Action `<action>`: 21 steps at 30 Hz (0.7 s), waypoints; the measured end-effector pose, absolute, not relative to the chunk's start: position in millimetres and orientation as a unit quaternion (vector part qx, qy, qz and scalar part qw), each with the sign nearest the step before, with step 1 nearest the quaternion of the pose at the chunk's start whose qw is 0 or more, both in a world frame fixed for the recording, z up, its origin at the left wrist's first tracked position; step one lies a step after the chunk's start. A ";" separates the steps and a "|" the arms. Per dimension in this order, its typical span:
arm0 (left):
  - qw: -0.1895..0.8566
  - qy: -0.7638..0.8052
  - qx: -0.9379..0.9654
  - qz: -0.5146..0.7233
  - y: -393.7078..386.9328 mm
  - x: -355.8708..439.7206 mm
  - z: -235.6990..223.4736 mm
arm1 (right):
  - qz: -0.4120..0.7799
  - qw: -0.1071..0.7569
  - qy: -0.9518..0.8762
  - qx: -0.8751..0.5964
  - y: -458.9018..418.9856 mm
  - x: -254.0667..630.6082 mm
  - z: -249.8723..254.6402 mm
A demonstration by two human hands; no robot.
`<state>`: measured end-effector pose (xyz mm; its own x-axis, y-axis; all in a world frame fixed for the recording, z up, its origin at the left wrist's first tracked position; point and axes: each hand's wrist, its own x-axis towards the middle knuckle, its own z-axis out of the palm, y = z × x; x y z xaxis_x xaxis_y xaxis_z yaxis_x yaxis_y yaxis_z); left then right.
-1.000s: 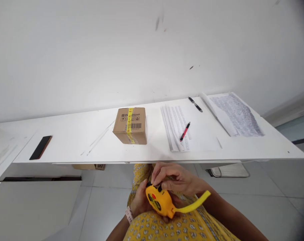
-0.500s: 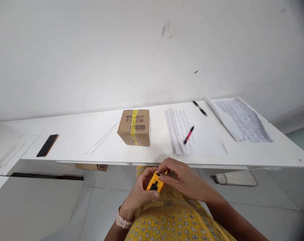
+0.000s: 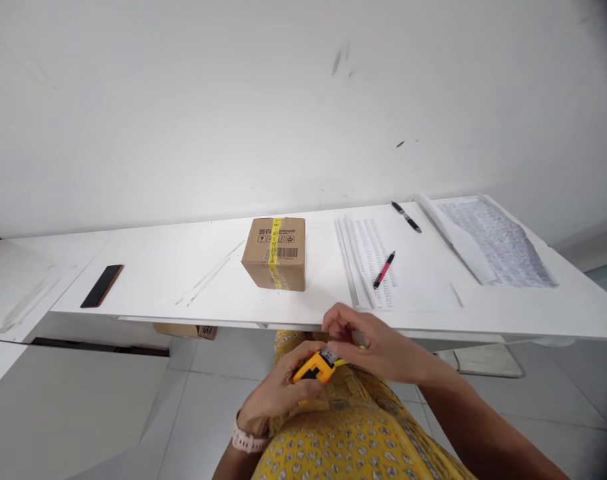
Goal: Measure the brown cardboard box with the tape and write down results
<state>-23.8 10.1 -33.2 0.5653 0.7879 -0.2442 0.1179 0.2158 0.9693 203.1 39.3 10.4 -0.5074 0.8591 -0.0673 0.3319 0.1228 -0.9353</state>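
My left hand (image 3: 283, 383), with a pale pink watch on its wrist, wraps round a yellow and black tape measure (image 3: 313, 371) in front of my body, below the table's front edge. My right hand (image 3: 366, 343) is closed just right of the case, its fingers at the mouth end. A short piece of yellow blade (image 3: 340, 363) shows between the case and my right hand; its tip is hidden by the fingers. Beyond my hands, a taped cardboard box (image 3: 278, 257) stands on the white table (image 3: 223, 293).
A red and black pen (image 3: 384, 269) lies on printed sheets (image 3: 418, 287). Behind them is a black pen (image 3: 406, 217), and to the right an open booklet (image 3: 493, 240). A dark phone (image 3: 102, 286) lies at left. Under the table sits another carton (image 3: 181, 329). A wall rises behind.
My right hand has moved slightly right, away from the case, and the tape measure has turned in my left hand. The whole view has shifted a little.
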 end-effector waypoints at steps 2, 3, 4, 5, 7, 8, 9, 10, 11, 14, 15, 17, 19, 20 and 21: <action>0.730 0.358 0.531 0.239 9.1 -23.8 -32.0 | 0.501 0.303 -0.695 -0.417 43.9 207.2 20.6; 0.756 0.340 0.505 0.240 7.7 -23.1 -32.8 | 0.492 0.320 -0.697 -0.412 45.4 207.8 27.0; 0.777 0.328 0.476 0.250 5.8 -21.9 -34.5 | 0.483 0.327 -0.705 -0.403 46.1 207.2 34.0; 0.793 0.319 0.447 0.264 3.4 -20.2 -36.9 | 0.476 0.324 -0.719 -0.389 46.5 205.5 41.0; 0.810 0.311 0.401 0.294 -1.9 -16.0 -41.9 | 0.461 0.298 -0.759 -0.350 47.8 199.1 53.4; 0.811 0.315 0.385 0.309 -4.5 -14.1 -44.0 | 0.452 0.284 -0.780 -0.327 50.1 194.8 57.6; 0.808 0.322 0.372 0.323 -6.8 -12.6 -45.6 | 0.440 0.278 -0.797 -0.306 54.5 190.0 59.7; 0.803 0.331 0.361 0.339 -8.6 -11.9 -46.4 | 0.423 0.286 -0.808 -0.295 61.4 184.9 59.6; 0.800 0.338 0.347 0.354 -9.9 -12.2 -46.6 | 0.394 0.307 -0.814 -0.297 71.1 179.6 56.8; 0.783 0.350 0.309 0.410 -10.3 -19.9 -44.4 | 0.228 0.399 -0.807 -0.371 112.6 163.3 34.2; 0.772 0.357 0.302 0.431 -9.3 -24.5 -43.0 | 0.162 0.404 -0.807 -0.400 127.0 158.3 23.3; 0.740 0.381 0.290 0.472 -6.6 -35.8 -39.8 | 0.095 0.353 -0.832 -0.418 148.2 149.6 0.4; 0.701 0.411 0.275 0.514 -4.0 -48.4 -35.5 | 0.063 0.324 -0.851 -0.409 151.8 142.7 -20.1; 0.681 0.426 0.268 0.532 -3.2 -54.5 -32.8 | 0.051 0.323 -0.857 -0.398 146.0 139.8 -29.0; 0.660 0.440 0.262 0.549 -2.8 -60.1 -29.7 | 0.042 0.326 -0.863 -0.384 135.9 137.3 -37.4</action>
<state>-60.1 -2.8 -29.7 0.0089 0.9558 -0.2939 -0.4947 0.2596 0.8294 137.3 135.9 -37.4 -0.4938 0.6894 0.5300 0.6349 0.7023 -0.3219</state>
